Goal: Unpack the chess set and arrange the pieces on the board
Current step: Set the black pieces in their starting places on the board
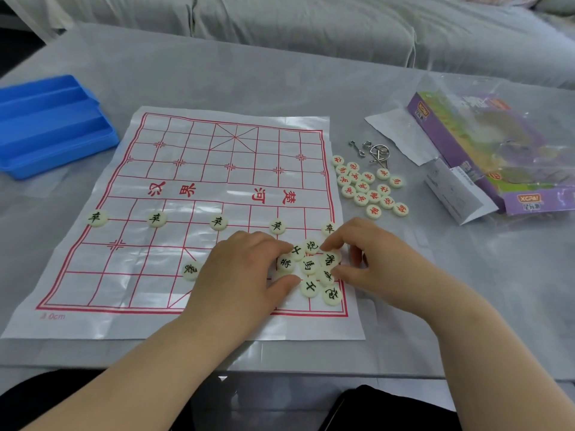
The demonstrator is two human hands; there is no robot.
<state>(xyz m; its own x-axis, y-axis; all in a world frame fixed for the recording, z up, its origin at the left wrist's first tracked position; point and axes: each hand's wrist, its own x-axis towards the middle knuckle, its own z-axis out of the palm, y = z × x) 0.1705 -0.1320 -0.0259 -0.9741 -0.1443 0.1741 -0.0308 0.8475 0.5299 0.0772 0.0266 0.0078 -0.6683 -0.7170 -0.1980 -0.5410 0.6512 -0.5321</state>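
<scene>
Curling their fingers onto a cluster of black-lettered pieces (309, 265) at the near right corner of the paper board (217, 181) are the left hand (249, 265) and the right hand (367, 259). Whether either grips one is unclear. Just beyond, five more pieces (155, 218) line one row. Red-lettered pieces (362, 186) lie off the board, farther right.

This looks like a home living room: a sofa (311, 23) draped in a grey cover fills the top of the frame behind a table (217, 73) under a cloudy plastic sheet, on which a paper chess board (193, 181), a blue plastic case (53, 126) and a bagged purple toy box (485, 144) lie.
</scene>
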